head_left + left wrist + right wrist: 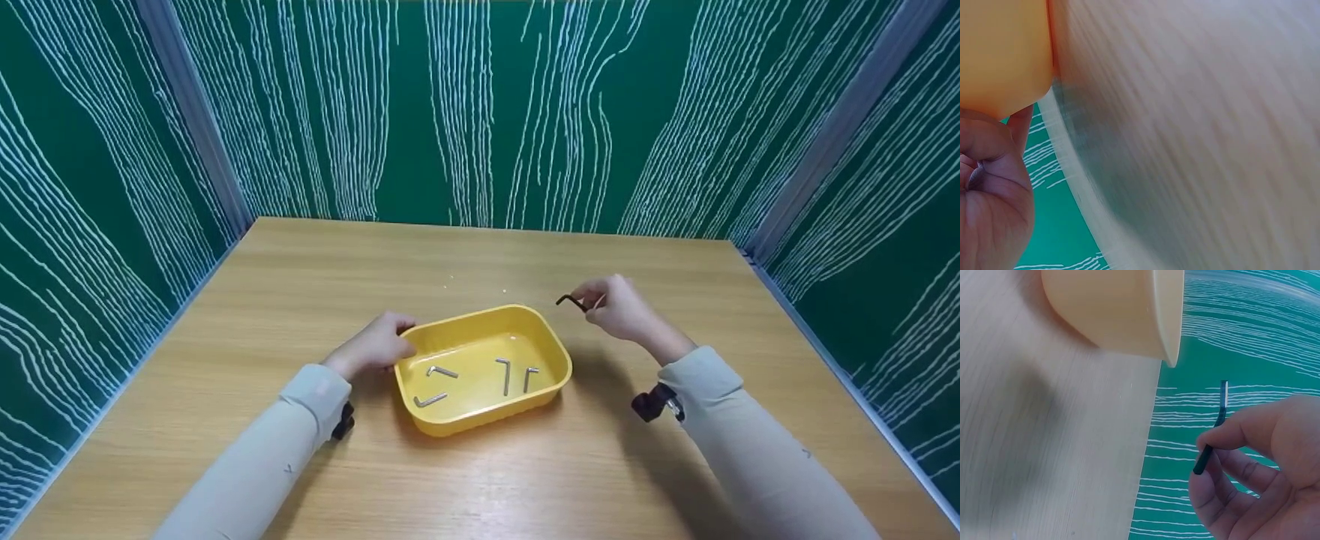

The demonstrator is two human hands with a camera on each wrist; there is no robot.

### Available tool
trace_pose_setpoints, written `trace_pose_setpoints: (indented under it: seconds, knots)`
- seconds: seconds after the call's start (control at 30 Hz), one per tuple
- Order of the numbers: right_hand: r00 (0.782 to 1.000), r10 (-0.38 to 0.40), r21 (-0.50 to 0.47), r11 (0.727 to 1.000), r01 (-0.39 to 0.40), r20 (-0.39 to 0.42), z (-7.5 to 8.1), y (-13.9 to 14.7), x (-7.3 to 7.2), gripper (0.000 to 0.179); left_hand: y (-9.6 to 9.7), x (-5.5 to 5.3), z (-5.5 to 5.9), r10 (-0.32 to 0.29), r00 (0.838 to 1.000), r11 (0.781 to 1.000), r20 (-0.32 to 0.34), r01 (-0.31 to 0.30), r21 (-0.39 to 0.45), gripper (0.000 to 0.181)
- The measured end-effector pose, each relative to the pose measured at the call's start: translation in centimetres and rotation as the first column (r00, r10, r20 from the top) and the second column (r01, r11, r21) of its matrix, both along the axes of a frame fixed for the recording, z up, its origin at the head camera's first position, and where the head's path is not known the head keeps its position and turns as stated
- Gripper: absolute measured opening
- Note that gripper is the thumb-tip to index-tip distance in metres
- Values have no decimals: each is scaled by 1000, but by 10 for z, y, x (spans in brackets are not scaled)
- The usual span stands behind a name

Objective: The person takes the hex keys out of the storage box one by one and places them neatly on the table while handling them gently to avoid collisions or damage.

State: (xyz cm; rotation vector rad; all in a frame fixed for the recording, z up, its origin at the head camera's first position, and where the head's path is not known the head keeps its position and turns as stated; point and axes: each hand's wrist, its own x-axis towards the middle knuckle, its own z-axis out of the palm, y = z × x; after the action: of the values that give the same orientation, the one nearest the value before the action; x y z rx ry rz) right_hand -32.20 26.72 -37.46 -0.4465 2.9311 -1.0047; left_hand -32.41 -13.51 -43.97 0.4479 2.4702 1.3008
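The right hand (619,307) pinches a small black L-shaped hex key (571,301) in the air just beyond the far right corner of the yellow plastic tub (551,352), while the left hand (375,345) curls round the tub's left rim. Four silvery hex keys (506,375) lie inside, on the wooden table (300,277).

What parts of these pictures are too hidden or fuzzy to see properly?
- Left hand: in the head view its fingertips are hidden behind the rim of the yellow tray, so its grip there is unclear.
- Left wrist view: the table is blurred and the tray is cut off by the edge.
- Black hex key: in the right wrist view the right hand covers its middle.
- Silver hex keys in the tray: too small to tell their sizes.
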Motion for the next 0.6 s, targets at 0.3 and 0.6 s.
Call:
trace_pose_setpoints:
  seconds: [0.3, 0.6]
  knots:
    - [1000, -6, 6, 1000, 6, -22, 0, 8, 0, 34, 0, -2, -4, 5, 1000, 999, 11, -6, 38, 29]
    - [999, -39, 17, 999, 39, 13, 0, 17, -1, 37, 0, 0, -1, 17, 1000, 1000, 21, -17, -3, 26]
